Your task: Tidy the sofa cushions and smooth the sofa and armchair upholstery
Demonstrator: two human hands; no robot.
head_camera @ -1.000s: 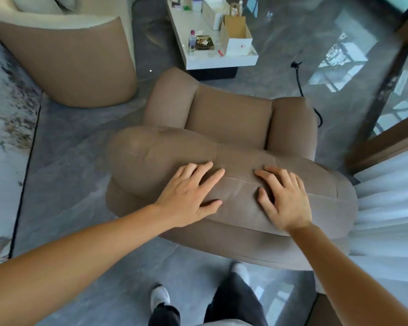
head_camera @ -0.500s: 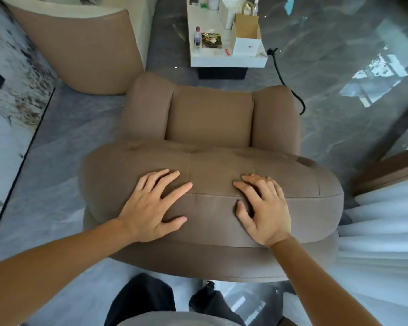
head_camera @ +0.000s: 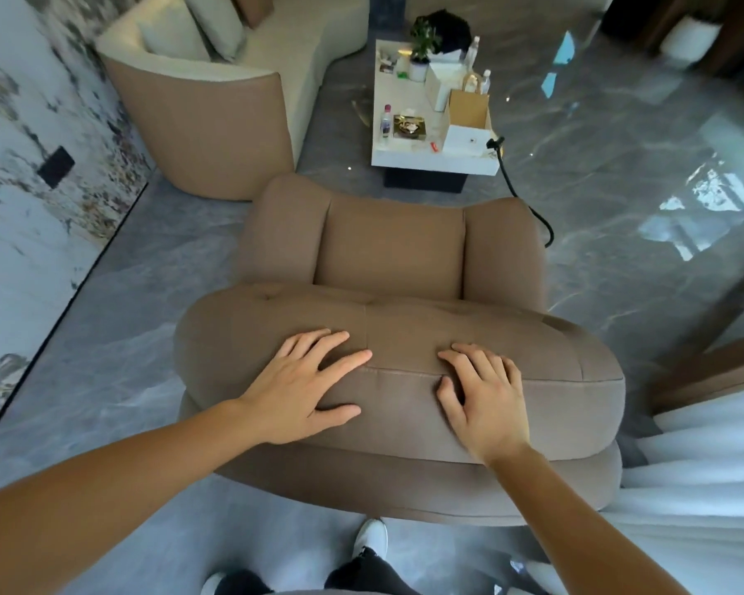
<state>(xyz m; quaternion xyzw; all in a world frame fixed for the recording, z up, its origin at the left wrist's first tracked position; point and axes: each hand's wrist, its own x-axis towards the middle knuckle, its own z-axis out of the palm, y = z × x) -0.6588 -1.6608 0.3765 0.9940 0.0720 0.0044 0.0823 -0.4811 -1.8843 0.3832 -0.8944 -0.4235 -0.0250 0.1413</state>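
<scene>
I stand behind a brown armchair (head_camera: pixel 391 251) and look down over its padded backrest (head_camera: pixel 555 350). My left hand (head_camera: pixel 306 384) lies flat on the top of the backrest, left of centre, fingers spread. My right hand (head_camera: pixel 484 392) rests palm down on the backrest to the right of centre, fingers apart and slightly curled over the seam. Neither hand holds anything. A cream and tan sofa (head_camera: pixel 215 122) with pale cushions (head_camera: pixel 215 19) stands at the back left.
A white coffee table (head_camera: pixel 430 158) beyond the armchair carries bottles, boxes, a paper bag and a plant. A black cable (head_camera: pixel 529 208) runs across the glossy grey floor. White curtains (head_camera: pixel 705 465) hang at the right. A marble wall is on the left.
The armchair has turned so its seat faces squarely away from me, and the view has lifted to show more of the sofa. Both hands stay flat on the backrest.
</scene>
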